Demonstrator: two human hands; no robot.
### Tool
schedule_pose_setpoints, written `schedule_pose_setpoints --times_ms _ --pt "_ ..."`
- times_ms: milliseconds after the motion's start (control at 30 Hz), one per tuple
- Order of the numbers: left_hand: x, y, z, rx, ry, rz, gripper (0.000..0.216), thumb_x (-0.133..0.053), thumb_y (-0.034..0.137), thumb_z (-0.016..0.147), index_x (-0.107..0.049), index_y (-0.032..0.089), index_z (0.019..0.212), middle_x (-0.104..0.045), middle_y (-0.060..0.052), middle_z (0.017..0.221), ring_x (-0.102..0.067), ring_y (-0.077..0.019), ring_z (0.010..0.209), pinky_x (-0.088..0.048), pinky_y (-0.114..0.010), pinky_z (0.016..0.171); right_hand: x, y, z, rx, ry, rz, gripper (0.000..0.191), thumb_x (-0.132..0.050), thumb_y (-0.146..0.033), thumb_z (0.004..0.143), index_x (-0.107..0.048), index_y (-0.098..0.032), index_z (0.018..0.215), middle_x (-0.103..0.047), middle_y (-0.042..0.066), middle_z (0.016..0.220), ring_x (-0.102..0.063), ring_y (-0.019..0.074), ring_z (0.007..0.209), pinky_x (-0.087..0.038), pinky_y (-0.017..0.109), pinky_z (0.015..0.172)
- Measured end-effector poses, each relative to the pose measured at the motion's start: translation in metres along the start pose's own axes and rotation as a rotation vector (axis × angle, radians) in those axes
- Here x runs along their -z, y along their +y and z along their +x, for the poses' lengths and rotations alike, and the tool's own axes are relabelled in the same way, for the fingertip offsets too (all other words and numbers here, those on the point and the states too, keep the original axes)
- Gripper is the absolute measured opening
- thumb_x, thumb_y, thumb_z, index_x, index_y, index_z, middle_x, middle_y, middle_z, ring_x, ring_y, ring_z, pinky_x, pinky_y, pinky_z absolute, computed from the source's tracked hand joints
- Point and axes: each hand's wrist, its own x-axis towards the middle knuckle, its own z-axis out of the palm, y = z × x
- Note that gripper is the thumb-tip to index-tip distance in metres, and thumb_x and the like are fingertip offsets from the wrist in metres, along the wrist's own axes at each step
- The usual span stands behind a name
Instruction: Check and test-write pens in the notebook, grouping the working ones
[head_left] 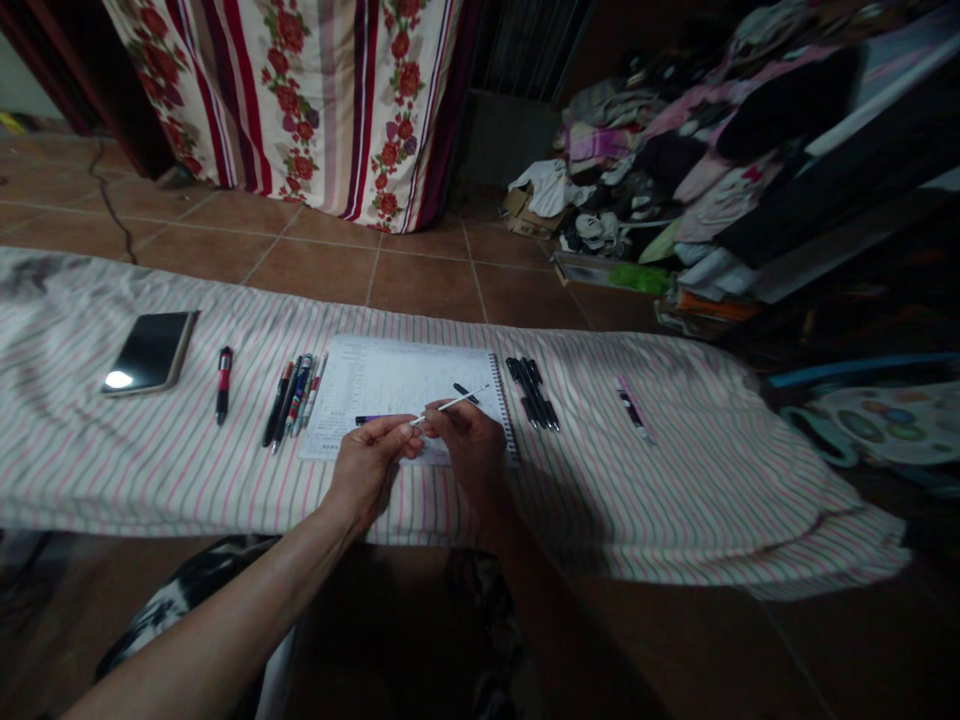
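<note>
My left hand (373, 465) and my right hand (471, 450) meet over the near edge of a spiral notebook (390, 385). Both are closed in a pinch on a thin white pen refill (448, 405) that points up and to the right. A purple pen barrel (371, 419) lies on the notebook just beyond my left fingers. A small black pen part (465, 393) rests on the page near the refill's tip.
The notebook lies on a striped cloth (675, 480) spread over a tiled floor. On the cloth are a phone (150, 352), a red and black pen (223, 383), several pens (294, 398), several black pens (532, 392) and a pink pen (632, 408). Clothes are piled (675, 180) at the back right.
</note>
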Motion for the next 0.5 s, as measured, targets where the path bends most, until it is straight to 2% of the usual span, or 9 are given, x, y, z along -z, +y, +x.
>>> schedule_pose_setpoints --times_ms 233,500 --pt "-0.004 0.0023 -0.0036 -0.063 0.03 0.055 0.02 -0.076 0.02 0.055 -0.07 0.01 0.072 -0.069 -0.006 0.063 -0.058 -0.0103 0.054 -0.047 -0.023 0.059 -0.0026 -0.0018 -0.0046 0.062 0.034 -0.096 0.015 -0.06 -0.034 0.075 -0.061 -0.019 0.074 -0.069 0.0 0.066 -0.066 0.0147 0.061 -0.052 0.025 0.06" --pt "-0.0026 0.0036 -0.005 -0.116 0.024 0.103 0.016 -0.073 0.02 0.059 -0.07 0.011 0.072 -0.068 -0.005 0.062 -0.057 -0.0107 0.055 -0.045 -0.024 0.06 -0.0075 -0.0058 -0.0061 0.019 0.081 -0.091 0.021 -0.061 -0.039 0.075 -0.057 -0.02 0.069 -0.068 -0.001 0.061 -0.065 0.0145 0.059 -0.049 0.024 0.057"
